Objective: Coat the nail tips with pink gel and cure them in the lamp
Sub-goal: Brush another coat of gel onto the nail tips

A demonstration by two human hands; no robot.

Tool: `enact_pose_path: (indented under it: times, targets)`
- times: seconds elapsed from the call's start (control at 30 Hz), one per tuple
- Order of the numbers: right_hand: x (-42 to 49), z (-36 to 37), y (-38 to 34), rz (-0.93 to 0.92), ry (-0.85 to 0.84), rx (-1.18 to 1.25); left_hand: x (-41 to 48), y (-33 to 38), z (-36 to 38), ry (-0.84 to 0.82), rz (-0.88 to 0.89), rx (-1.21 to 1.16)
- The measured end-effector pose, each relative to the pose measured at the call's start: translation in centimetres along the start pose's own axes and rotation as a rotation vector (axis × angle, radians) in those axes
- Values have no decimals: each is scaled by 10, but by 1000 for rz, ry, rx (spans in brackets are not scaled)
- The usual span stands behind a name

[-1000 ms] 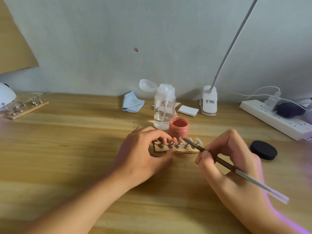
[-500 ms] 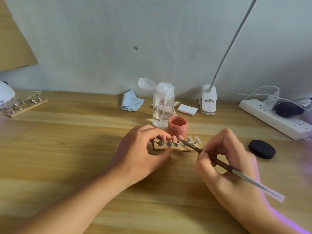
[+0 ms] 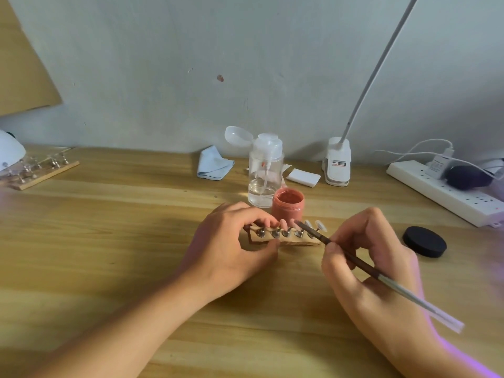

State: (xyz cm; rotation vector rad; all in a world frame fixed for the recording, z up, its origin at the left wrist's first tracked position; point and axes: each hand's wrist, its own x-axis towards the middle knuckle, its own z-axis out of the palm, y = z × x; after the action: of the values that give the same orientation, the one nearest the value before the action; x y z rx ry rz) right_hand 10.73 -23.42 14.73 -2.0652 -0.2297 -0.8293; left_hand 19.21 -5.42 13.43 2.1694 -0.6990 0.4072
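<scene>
**Two hands on one light strip of fragile tips**

Biggest first: the table (image 3: 109, 268) is smooth wood, and everything here stands on it.

My left hand (image 3: 231, 246) is clamped on the wooden strip (image 3: 300, 242). The fingers curl over its far edge at the left end and the thumb presses the near edge. My right hand (image 3: 373, 257) is closed round the brush (image 3: 379, 275) in a pen grip, low on the dark part of the handle.

The strip lies mid-table, just in front of the jar of pink gel (image 3: 288, 204). I judge the strip stiff but very light, so it would skate on this wood unless pinned. The bare wood at its ends is the place to hold it, never the metal stands.

The jar is open, and its black lid (image 3: 424, 241) lies well apart to the right. It looks small and easy to tip, and my left fingertips are near it, so I dip gently.

The brush is thin, with a stiff handle and a head I take to be soft. Its point sits over the middle of the row.

Smallest are the nail tips (image 3: 320, 225), each perched on a stand. The two at the right end look pale, and those under my fingers are hidden. I judge them thin, springy plastic that is loosely seated, so strokes should be feather-light. Wet gel will smear, so I should carry the strip level by its wood to the lamp, which I cannot pick out for certain.
</scene>
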Motion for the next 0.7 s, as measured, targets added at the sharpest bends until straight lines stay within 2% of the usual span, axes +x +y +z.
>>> enact_pose_path:
  times: [0.2, 0.43, 0.57, 0.7]
  targets:
    - [-1, -2, 2, 10, 32, 16, 0, -1, 0, -7, -12, 17]
    - [3, 2, 4, -60, 46, 4, -1, -6, 2, -90, -97, 44]
    - [4, 1, 6, 63, -11, 182, -1, -8, 3, -109, -105, 47]
    - [5, -3, 7, 161, 29, 247, 1, -11, 1, -121, -122, -23]
